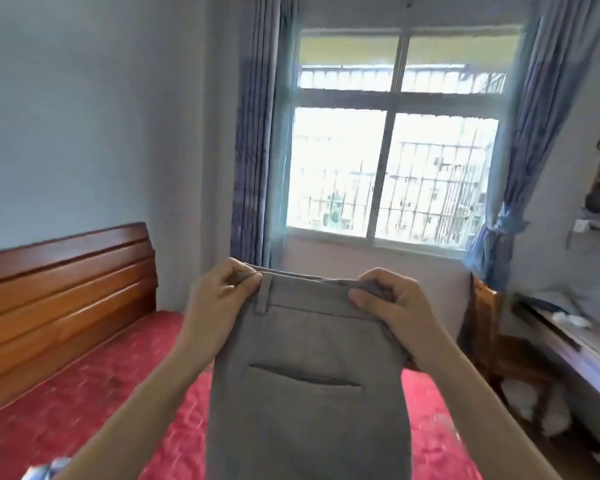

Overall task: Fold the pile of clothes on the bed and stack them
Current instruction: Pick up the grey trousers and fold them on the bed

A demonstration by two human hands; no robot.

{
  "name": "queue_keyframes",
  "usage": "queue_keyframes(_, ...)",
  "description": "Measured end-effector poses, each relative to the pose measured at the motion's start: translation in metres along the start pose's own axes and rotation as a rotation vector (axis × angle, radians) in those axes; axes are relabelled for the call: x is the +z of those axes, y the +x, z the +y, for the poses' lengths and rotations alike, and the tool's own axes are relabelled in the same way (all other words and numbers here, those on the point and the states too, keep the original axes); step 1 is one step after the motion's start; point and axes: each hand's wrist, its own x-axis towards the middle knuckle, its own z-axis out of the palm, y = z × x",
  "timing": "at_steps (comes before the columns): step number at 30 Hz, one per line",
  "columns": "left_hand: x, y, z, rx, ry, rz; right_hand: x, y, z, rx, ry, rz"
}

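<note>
Grey trousers (309, 382) hang at frame centre above the red bed (111, 393); left hand (219, 306) and right hand (392, 306) each pinch the waistband, apparently doubled.

Both arms raised; left hand (219, 303) and right hand (392, 303) pinch with curled fingers.

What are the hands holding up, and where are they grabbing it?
Grey trousers, held up over the bed. The left hand and right hand each pinch one end of the waistband.
</note>
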Motion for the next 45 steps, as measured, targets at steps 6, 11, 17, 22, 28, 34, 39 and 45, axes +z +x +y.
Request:
queue_keyframes(6,0.035,-0.137,-0.234,-0.578,0.127,-0.197,0.100,-0.096,0.235,0.488,-0.094,-0.160)
queue_keyframes(11,0.055,-0.214,-0.380,-0.767,0.245,-0.241,0.168,-0.135,0.384,0.733,-0.169,-0.313)
queue_keyframes(17,0.090,-0.250,-0.549,-0.832,0.256,-0.214,0.234,-0.132,0.552,0.793,-0.172,-0.364)
queue_keyframes(22,0.123,-0.244,-0.666,-0.733,0.372,-0.217,0.274,-0.101,0.676,0.687,-0.319,-0.289)
queue_keyframes(28,0.147,-0.315,-0.748,-0.845,0.689,-0.524,0.326,-0.153,0.760,0.893,-0.710,-0.439)
queue_keyframes(34,0.135,-0.443,-0.739,-0.784,0.820,-0.839,0.348,-0.267,0.764,0.846,-0.778,-0.544)
queue_keyframes(39,0.125,-0.467,-0.709,-0.819,0.776,-0.585,0.344,-0.303,0.747,0.817,-0.758,-0.356)
queue_keyframes(45,0.112,-0.485,-0.656,-1.127,0.673,-0.282,0.329,-0.351,0.714,0.824,-0.735,-0.209)
